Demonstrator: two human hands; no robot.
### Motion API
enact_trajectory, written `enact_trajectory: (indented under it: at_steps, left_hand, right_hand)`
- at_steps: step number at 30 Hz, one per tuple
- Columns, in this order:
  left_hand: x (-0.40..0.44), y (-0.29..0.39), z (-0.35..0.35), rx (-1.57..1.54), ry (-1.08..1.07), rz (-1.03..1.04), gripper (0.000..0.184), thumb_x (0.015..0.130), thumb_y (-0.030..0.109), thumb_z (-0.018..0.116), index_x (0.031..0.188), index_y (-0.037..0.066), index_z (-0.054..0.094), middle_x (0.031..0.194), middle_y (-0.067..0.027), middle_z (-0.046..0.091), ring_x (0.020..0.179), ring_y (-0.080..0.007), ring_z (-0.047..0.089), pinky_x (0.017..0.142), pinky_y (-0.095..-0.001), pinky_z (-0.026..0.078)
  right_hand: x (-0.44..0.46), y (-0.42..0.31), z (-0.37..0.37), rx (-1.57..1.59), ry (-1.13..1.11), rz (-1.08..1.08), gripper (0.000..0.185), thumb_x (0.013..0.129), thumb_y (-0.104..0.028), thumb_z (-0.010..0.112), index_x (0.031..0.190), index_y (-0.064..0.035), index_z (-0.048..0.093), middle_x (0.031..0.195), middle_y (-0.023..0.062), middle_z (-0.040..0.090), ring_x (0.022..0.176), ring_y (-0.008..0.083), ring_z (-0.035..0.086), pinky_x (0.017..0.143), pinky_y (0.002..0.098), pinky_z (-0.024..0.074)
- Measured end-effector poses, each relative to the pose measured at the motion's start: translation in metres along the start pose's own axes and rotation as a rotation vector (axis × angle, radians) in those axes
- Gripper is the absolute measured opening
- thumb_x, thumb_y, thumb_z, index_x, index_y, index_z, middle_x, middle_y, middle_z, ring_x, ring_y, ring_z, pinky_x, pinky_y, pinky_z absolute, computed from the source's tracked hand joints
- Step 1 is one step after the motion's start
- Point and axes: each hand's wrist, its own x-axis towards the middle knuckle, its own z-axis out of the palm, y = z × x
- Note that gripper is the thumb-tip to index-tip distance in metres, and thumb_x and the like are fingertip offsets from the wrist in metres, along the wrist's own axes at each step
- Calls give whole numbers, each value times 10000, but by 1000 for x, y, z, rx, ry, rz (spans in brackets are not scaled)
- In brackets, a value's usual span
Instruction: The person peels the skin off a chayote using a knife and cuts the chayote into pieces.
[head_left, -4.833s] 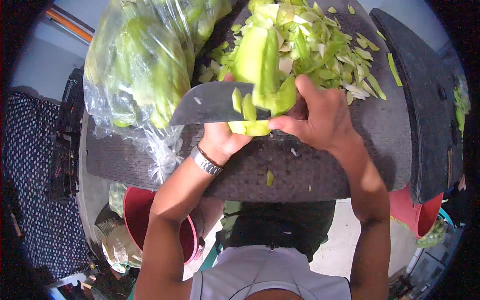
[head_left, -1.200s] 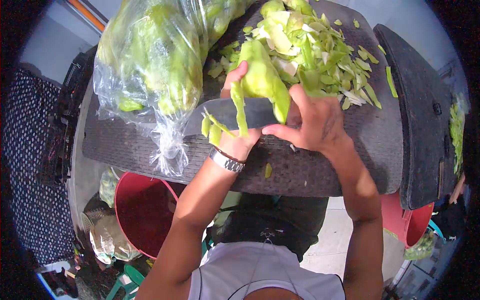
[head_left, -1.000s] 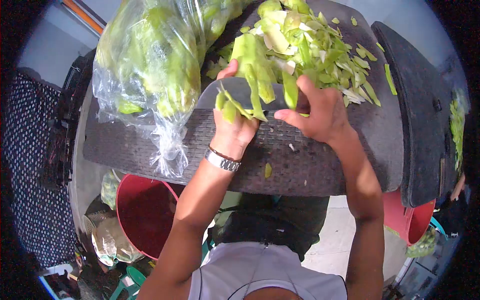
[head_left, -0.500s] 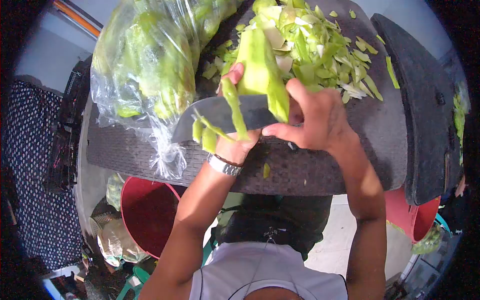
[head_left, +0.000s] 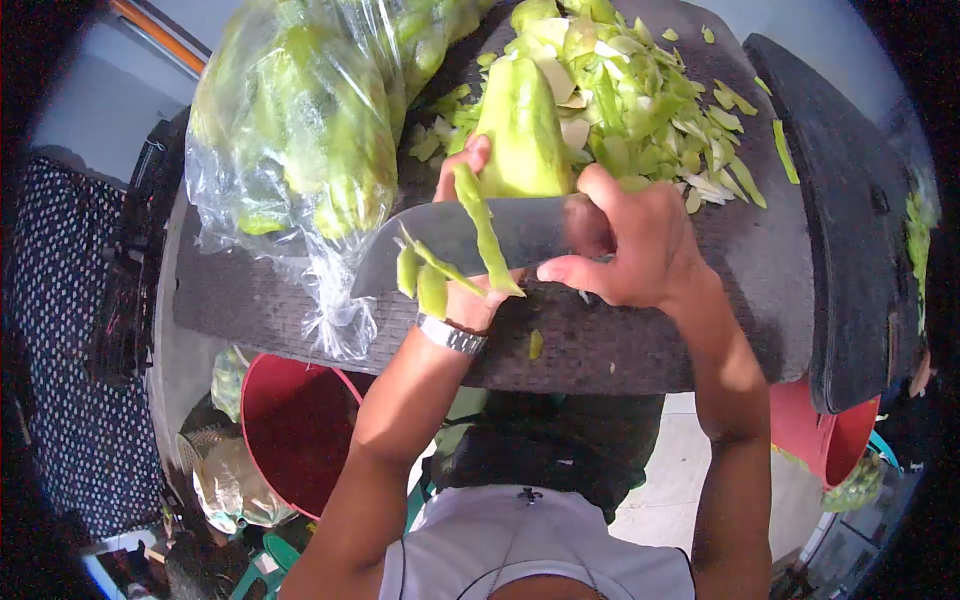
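Observation:
My left hand (head_left: 465, 165) is closed around a peeled light-green fruit (head_left: 525, 130) that looks like an unripe papaya; the knife hides part of the palm and wrist. In my right hand (head_left: 640, 240) is the brown handle of a broad-bladed knife (head_left: 525, 230). Its blade points left, crossing over the near end of the fruit and above my left wrist. Several strips of green peel (head_left: 483, 230) cling to the blade. Just beyond the fruit lies a heap of peelings (head_left: 640, 110).
A knotted clear plastic bag (head_left: 300, 130) of green fruit sits on the dark textured tabletop (head_left: 610, 350), left of my hands. A black panel (head_left: 830, 220) stands along the right edge. Below the table are a red bucket (head_left: 290, 430) and another red container (head_left: 850, 440).
The knife and right hand have shifted slightly right. A green strip that hung over the blade near the handle no longer shows there. The left hand still grips the fruit.

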Motion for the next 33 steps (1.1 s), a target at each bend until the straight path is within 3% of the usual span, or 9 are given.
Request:
enact_trajectory:
  at_steps: [7,11,14,15,18,19,23,30,33]
  left_hand:
    - [-5,11,3,-143,-125,-119,542,1001,484,513,1379,96,538,1313,-119,633,1200,-287,623,1045,-469,497]
    - [-14,13,6,-175,-123,-87,530,1037,476,487,1413,104,519,1313,-85,631,1196,-266,627,1020,-441,523]
    - [-10,13,5,-177,-171,-128,496,1054,414,462,1454,124,499,1352,-89,622,1238,-275,611,1044,-439,516]
    - [-10,10,3,-161,-184,-147,484,1059,392,452,1465,131,494,1366,-93,617,1256,-280,604,1057,-440,513]
    - [-9,14,-2,-201,-275,-276,766,953,644,454,1451,63,487,1321,-190,639,1140,-380,667,906,-601,571]
    - [-10,17,11,-63,-103,-237,744,968,637,383,1443,77,497,1290,-188,656,1067,-389,693,796,-630,590]
    - [-13,14,3,-249,-186,-281,778,961,684,387,1451,88,488,1318,-195,642,1095,-399,683,776,-632,596]
    - [-11,20,20,-149,-243,-365,664,949,515,525,1371,4,537,1237,-214,677,1051,-383,703,777,-571,616]
    - [-11,23,20,-143,-244,-311,675,946,527,534,1365,-2,543,1223,-220,678,1040,-377,705,764,-560,621]
  right_hand:
    - [0,10,-8,-104,47,-56,553,722,-463,876,906,-69,533,601,58,597,513,273,621,508,371,477]
    - [1,33,-15,-55,117,103,604,749,-618,816,786,-92,520,577,30,596,531,279,649,523,404,516]
    - [4,18,-9,-100,168,-125,583,767,-605,809,794,-89,539,583,37,603,534,286,649,521,402,511]
    - [4,22,-11,-104,157,-74,587,771,-617,802,801,-90,545,586,39,606,538,286,652,531,403,515]
    - [-1,48,-22,-114,132,98,602,782,-652,779,823,-92,562,597,44,615,549,285,660,563,408,530]
    - [1,55,-27,-145,132,110,620,785,-680,761,831,-95,564,611,44,622,558,283,666,577,413,534]
    - [1,32,-19,-118,160,81,618,798,-685,751,822,-100,556,612,38,621,561,268,671,553,398,519]
    - [-2,68,-37,-271,180,140,635,797,-713,728,876,-100,585,627,59,635,588,296,688,565,426,532]
    - [0,57,-29,-254,208,145,636,810,-723,706,888,-101,595,639,76,644,597,332,686,572,438,532]
